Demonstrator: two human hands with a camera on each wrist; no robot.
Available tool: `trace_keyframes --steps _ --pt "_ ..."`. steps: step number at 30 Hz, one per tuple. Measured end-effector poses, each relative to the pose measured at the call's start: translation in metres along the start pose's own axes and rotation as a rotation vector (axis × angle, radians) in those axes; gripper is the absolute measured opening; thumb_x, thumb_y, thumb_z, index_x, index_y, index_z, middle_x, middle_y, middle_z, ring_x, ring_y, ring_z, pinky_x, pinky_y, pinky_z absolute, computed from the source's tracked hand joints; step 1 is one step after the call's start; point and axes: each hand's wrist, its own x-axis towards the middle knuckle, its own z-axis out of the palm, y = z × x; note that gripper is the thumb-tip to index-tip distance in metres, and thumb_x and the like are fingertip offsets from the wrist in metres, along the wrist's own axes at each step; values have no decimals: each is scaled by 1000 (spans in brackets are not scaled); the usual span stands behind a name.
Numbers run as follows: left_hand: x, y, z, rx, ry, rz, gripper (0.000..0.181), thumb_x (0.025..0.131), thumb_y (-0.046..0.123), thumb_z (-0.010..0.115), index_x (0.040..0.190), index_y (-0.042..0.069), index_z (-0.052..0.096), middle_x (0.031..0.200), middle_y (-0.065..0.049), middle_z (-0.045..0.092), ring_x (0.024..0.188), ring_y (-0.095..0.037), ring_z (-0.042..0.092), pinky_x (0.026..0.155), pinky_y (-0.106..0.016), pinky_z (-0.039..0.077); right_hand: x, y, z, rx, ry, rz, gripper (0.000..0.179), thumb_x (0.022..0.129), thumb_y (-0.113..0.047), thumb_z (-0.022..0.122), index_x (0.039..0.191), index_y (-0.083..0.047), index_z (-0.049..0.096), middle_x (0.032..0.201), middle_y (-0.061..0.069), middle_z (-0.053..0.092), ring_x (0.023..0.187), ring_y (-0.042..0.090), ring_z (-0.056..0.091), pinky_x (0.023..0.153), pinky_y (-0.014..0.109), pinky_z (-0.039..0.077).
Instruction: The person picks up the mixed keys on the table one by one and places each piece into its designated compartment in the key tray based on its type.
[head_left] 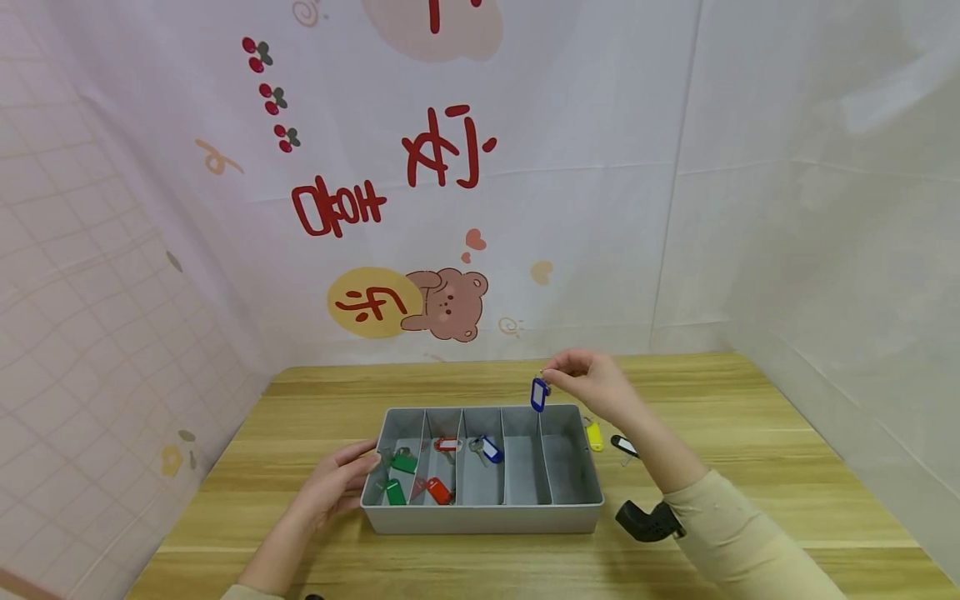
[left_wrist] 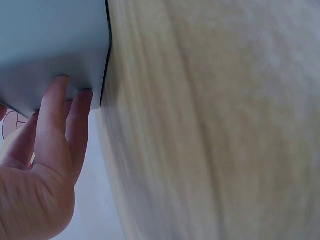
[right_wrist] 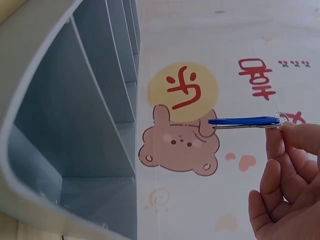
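Note:
A grey divided box [head_left: 483,520] sits on the table. My left hand [head_left: 333,483] rests against its left end; in the left wrist view straight fingers [left_wrist: 52,130] touch the outer wall. Above the back rim toward the right, my right hand [head_left: 596,385] pinches a blue key tag [head_left: 538,395] by its ring, with a key hanging alongside. In the right wrist view the tag [right_wrist: 244,121] points away from the fingertips. Inside, green key tags [head_left: 396,492] lie in the leftmost compartment, red key tags [head_left: 438,490] in the second, and another blue key tag [head_left: 491,449] in the third.
On the wooden table [head_left: 712,417] right of the box lie a yellow key tag [head_left: 595,436] and a black key tag [head_left: 624,446], partly behind my right forearm. A black device [head_left: 647,522] sits at my right wrist. A printed white cloth [head_left: 585,208] hangs behind the table.

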Motion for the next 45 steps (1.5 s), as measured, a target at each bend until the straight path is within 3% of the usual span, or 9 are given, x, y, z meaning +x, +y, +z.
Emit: trace_keyframes --steps 7,12,18,28,33,37,45 --pt "-1 0 0 4 -6 3 69 98 28 64 151 -3 34 112 -17 70 95 -27 70 73 -40 59 2 -15 10 -8 -48 -35 13 91 -22 74 94 -10 73 85 3 68 78 22 58 65 35 49" --pt "-1 0 1 5 6 -6 65 99 26 62 151 -2 35 114 -16 69 96 -27 70 73 -40 59 3 -23 18 -8 -87 -72 10 92 -21 73 93 -11 73 86 4 70 80 20 60 70 36 50" --pt "-1 1 1 4 7 -6 66 98 27 63 151 -2 35 115 -17 69 96 -28 69 74 -41 59 5 -31 27 -2 -130 -85 9 92 -20 72 93 -11 73 83 -4 69 80 19 61 71 36 52" --pt "-1 2 1 12 -4 -11 63 101 26 59 151 -2 34 115 -17 68 98 -28 69 76 -42 59 11 -29 41 48 -269 -113 9 93 -15 70 92 -7 73 84 2 70 75 15 61 71 36 53" --pt "-2 3 1 20 -7 -10 63 101 27 59 151 -2 34 117 -17 68 98 -28 69 76 -42 59 14 -28 49 58 -346 -93 10 94 -15 70 92 -6 72 84 -1 70 79 14 63 78 40 54" --pt "-1 3 0 12 -16 -6 65 100 28 60 151 -3 34 116 -17 68 97 -28 69 77 -42 58 16 -26 53 42 -386 -81 10 94 -15 69 92 -6 73 83 -2 70 80 15 63 77 33 52" --pt "-1 1 -1 29 -1 -12 67 98 30 63 151 -1 36 116 -17 68 97 -27 69 76 -41 59 20 -24 60 42 -506 -52 8 94 -11 68 91 -5 73 83 3 71 78 12 63 81 39 54"
